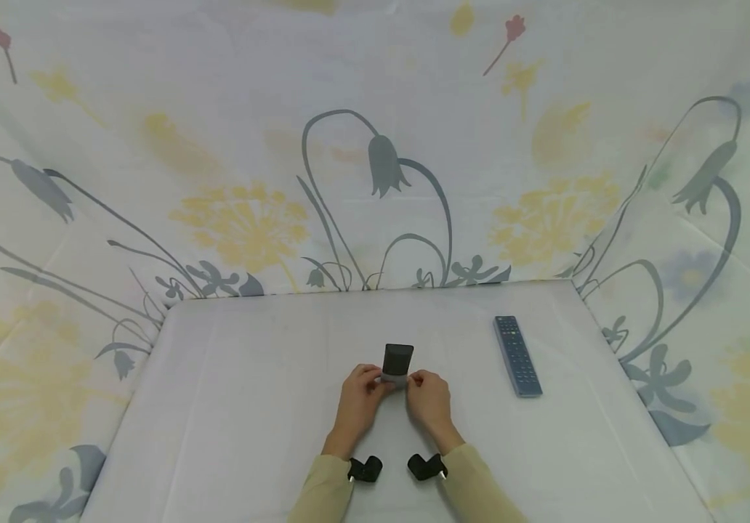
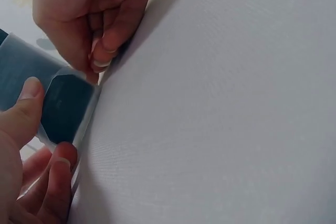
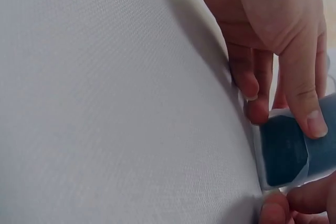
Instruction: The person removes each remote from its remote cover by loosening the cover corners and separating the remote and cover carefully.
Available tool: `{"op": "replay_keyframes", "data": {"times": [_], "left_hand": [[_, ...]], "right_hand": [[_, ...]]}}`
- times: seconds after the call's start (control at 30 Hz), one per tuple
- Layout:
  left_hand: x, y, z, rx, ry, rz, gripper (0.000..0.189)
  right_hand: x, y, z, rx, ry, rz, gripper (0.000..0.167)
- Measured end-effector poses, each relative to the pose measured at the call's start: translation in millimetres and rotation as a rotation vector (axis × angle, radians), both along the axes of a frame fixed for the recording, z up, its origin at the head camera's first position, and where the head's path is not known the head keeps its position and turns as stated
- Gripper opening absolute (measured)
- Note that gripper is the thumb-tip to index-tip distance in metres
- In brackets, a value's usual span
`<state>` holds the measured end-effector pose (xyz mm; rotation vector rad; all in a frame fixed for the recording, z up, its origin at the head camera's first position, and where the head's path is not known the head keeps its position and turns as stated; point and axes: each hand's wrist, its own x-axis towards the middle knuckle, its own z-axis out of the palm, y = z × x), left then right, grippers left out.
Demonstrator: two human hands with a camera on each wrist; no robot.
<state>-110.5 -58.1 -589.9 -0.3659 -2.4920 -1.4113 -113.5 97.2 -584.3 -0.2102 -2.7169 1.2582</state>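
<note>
A dark, flat block stands tilted upright on the white table, its lower part inside a translucent sleeve. My left hand grips it from the left side. In the left wrist view, the left thumb lies across the sleeve's face and the fingers come around its lower edge. My right hand pinches the sleeve's near corner on the right. Seen from the right wrist, the dark end of the block shows through a cutout in the sleeve, and the right fingertips sit at that corner.
A dark blue-grey remote control lies on the table to the right of the hands. Floral-patterned cloth walls rise along the back and both sides of the white table.
</note>
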Motion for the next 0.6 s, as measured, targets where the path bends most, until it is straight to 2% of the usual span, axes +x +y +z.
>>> {"op": "replay_keyframes", "data": {"times": [0.13,0.2,0.33,0.6], "left_hand": [[-1.3,-0.5,2.4,-0.012,-0.029,-0.005,0.018],[-1.9,-0.8,3.0,-0.021,-0.045,-0.011,0.017],[-3.3,-1.3,2.5,-0.035,-0.067,-0.010,0.017],[-3.9,1.5,2.8,-0.053,-0.108,-0.004,0.020]], "right_hand": [[1.2,4.2,0.6,-0.086,-0.008,0.030,0.010],[2.4,7.3,2.6,-0.123,0.017,0.047,0.008],[4.0,14.1,12.0,-0.201,0.113,0.069,0.006],[3.3,20.7,40.2,-0.361,0.287,0.105,0.020]]}}
